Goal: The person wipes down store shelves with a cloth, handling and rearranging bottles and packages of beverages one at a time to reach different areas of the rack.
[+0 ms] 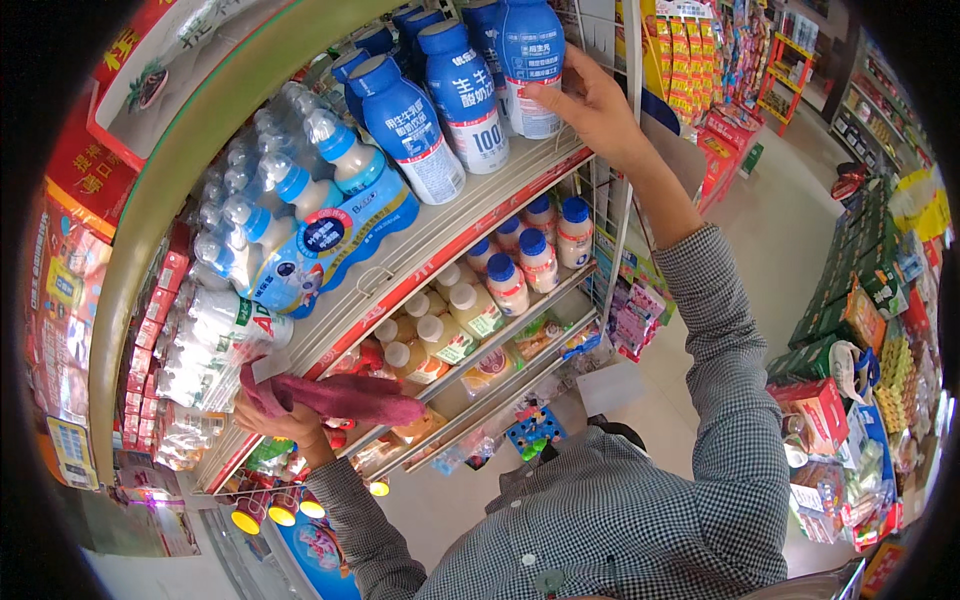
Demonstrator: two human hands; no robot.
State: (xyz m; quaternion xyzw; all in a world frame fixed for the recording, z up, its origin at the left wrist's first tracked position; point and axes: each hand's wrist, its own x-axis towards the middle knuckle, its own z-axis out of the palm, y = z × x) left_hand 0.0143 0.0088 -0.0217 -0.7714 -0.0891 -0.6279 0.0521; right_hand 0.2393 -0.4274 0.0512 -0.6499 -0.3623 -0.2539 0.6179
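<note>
My right hand (600, 112) grips the blue-and-white plastic bottle (531, 75) at the right end of the upper shelf, its fingers behind the bottle and the thumb on its front. More blue-and-white bottles (466, 97) stand beside and behind that one. My left hand (281, 420) is closed on a dark pink cloth (352, 397) at the lower left, by the shelf edge. Between the hands, shrink-wrapped small bottles with clear domed caps (300, 195) stand on the shelf in a blue printed sleeve.
Lower racks hold blue-capped bottles (534, 259) and white-capped juice bottles (442, 337). White-wrapped bottles (214, 337) and red boxes (154, 322) line the left. A wire side panel (626, 187) bounds the shelf at right. Stacked cartons (840, 262) stand across the aisle.
</note>
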